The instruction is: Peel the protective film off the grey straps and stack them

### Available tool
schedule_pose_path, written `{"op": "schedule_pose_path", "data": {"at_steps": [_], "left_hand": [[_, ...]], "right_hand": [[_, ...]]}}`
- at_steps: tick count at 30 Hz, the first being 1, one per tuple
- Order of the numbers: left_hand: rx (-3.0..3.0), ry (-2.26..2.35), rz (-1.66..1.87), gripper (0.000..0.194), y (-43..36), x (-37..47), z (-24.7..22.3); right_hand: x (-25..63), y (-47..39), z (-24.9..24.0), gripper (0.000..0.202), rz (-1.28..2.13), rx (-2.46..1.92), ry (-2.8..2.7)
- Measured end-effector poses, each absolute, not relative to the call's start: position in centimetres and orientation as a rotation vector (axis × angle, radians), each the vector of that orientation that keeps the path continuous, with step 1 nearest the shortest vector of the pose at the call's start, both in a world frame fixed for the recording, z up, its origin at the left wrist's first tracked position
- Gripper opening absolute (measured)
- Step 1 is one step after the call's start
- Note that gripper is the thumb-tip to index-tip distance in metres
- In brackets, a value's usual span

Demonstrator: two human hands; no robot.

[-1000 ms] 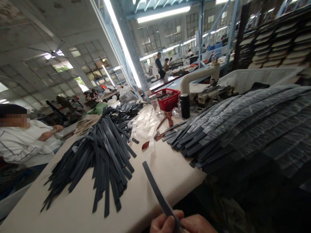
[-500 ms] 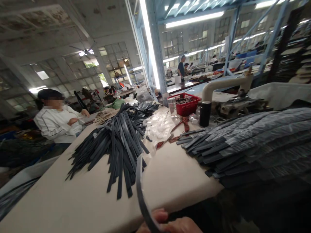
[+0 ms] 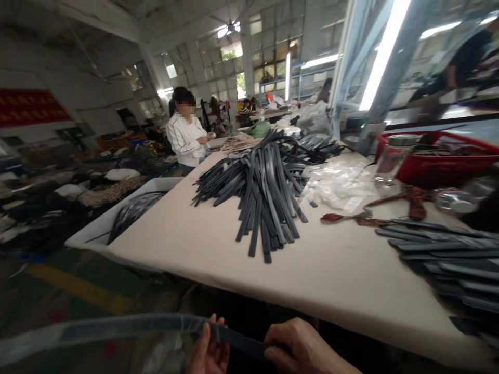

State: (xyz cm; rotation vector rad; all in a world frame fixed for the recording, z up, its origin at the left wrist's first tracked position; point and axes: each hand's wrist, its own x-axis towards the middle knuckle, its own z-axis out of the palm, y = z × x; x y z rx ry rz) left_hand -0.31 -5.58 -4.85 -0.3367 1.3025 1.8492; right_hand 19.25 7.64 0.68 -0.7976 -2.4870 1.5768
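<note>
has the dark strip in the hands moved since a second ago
Yes. The dark strip, held by the left hand and right hand, pointed up over the table before; now it lies sideways, trailing left below the table edge.

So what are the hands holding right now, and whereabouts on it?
Both hold one dark strap. The left hand and right hand pinch it near its right-hand end, close together, while the plastic-sleeved length runs off to the left below the table edge.

Only the two hands are seen at the bottom edge: the left hand point(image 3: 208, 350) and the right hand point(image 3: 302, 348). Both are bare; no glove, ring, watch or sleeve is shown.
</note>
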Motion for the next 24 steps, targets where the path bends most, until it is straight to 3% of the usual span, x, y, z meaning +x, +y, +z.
{"op": "schedule_pose_path", "data": {"at_steps": [4,9,14,18,24], "left_hand": [[-0.546,1.150,1.815,0.016,-4.5,1.6,-3.4],[-0.386,0.924,1.643,0.012,-3.0,4.5,-3.5],[-0.334,0.915,1.608,0.015,-2.3,4.7,-3.8],[-0.399,0.923,1.568,0.014,-2.6,4.7,-4.3],[-0.195,0.803,1.408,0.016,-2.2,6.6,-5.2]], "right_hand": [[19.8,7.8,1.0,0.020,1.445,-0.911,-2.583],[18.0,7.4,0.3,0.028,1.333,-0.982,-2.533],[20.9,8.0,-0.3,0.031,1.487,-1.004,-2.452],[23.9,8.3,-1.1,0.040,1.402,-1.069,-2.510],[20.3,7.7,-0.7,0.043,1.548,-0.990,-2.437]]}}
